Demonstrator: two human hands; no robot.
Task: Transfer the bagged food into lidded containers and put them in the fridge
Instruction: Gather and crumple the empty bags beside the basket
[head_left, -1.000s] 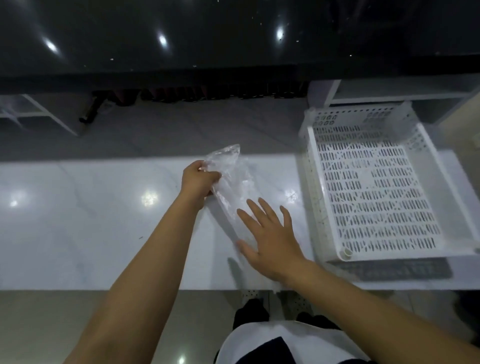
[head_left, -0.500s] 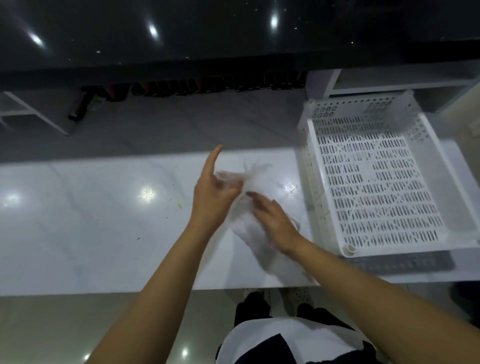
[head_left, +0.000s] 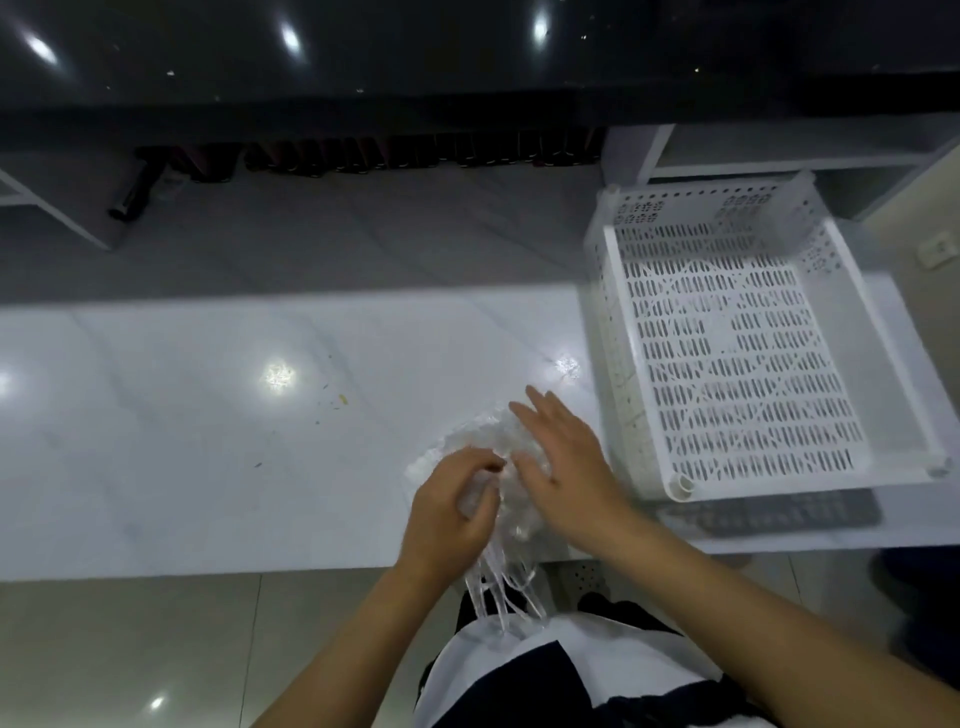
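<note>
Clear plastic bag (head_left: 467, 441) crumpled on white counter (head_left: 208, 441), both hands gathering it

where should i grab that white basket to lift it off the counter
Best guess: take the basket by its two long side rims, one hand per side, coming from above. It sits flat on the counter, open side up and seemingly empty, with firm raised rims. The slotted floor gives little hold.

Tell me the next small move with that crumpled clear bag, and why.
Probably finish scrunching the clear plastic bag and set it aside: the left hand grips it, the right hand presses it flat-fingered, and it looks empty, its strips dangling off the counter edge.
</note>
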